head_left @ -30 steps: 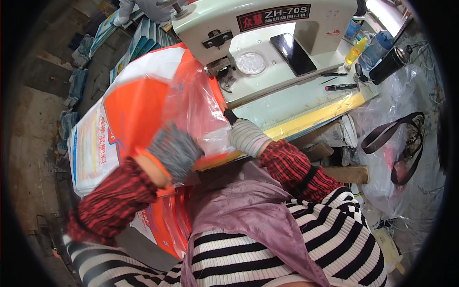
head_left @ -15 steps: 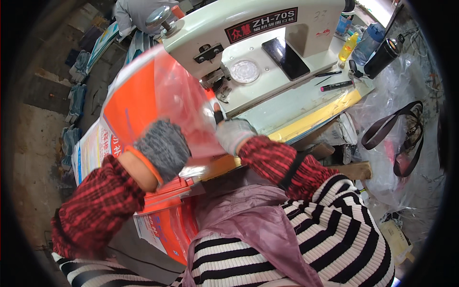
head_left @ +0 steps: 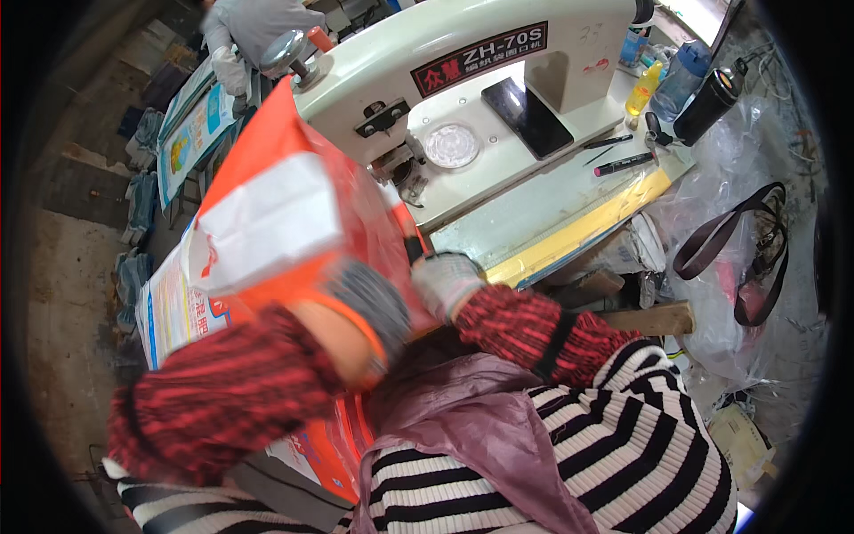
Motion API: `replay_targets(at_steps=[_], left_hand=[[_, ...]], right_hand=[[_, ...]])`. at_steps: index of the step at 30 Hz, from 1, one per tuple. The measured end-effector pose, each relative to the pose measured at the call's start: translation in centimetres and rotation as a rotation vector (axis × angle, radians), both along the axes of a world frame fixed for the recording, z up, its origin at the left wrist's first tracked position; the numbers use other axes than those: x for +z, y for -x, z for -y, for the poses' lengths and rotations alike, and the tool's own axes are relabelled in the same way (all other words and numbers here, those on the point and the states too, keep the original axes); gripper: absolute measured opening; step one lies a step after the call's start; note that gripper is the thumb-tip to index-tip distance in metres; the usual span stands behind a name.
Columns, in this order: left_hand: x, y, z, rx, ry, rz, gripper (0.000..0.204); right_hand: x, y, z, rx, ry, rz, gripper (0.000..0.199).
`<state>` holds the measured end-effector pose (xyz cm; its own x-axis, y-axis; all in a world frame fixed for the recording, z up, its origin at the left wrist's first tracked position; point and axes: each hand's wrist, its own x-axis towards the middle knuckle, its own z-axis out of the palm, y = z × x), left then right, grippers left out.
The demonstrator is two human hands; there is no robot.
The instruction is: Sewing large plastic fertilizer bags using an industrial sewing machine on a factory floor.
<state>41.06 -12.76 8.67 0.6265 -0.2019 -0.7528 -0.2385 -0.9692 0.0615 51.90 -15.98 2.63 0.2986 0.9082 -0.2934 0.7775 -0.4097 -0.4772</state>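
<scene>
Before the sewing machine (head_left: 351,76), the left hand (head_left: 372,305) — grip too blurred to tell — has swung toward the right hand (head_left: 447,283), closed on the printed sack (head_left: 271,221); both apparently now work together.

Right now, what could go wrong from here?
The right hand is at the edge of the orange-and-white printed sack, near the sewing machine's stitching head; fingertips might get caught if it ran. The black smartphone lies on the machine bed and might be knocked by a swinging sack.
</scene>
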Motion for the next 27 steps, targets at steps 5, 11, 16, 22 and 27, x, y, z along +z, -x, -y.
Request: replay_targets(at_steps=[5,11,16,22,27], left_hand=[[3.4,-2.1,0.7,-0.129,-0.059,0.094,0.019],[2.0,-2.2,3.6,-0.049,0.172,0.037,0.022],[7.2,-5.2,-3.1,0.170,-0.289,-0.684,0.018],[-0.5,-1.2,1.1,0.193,0.098,0.394,0.017],[-1.8,-1.8,3.5,0.070,0.260,0.304,0.015]], right_hand=[[0.5,-2.2,-3.5,-0.130,-0.045,0.146,0.022],[-0.1,0.8,0.1,-0.076,-0.017,-0.133,0.047],[1.0,-1.0,-0.3,0.108,0.072,-0.046,0.039],[1.4,-2.3,-4.7,-0.020,-0.014,0.060,0.028],[-2.3,-0.7,-0.7,-0.015,-0.086,-0.105,0.023]])
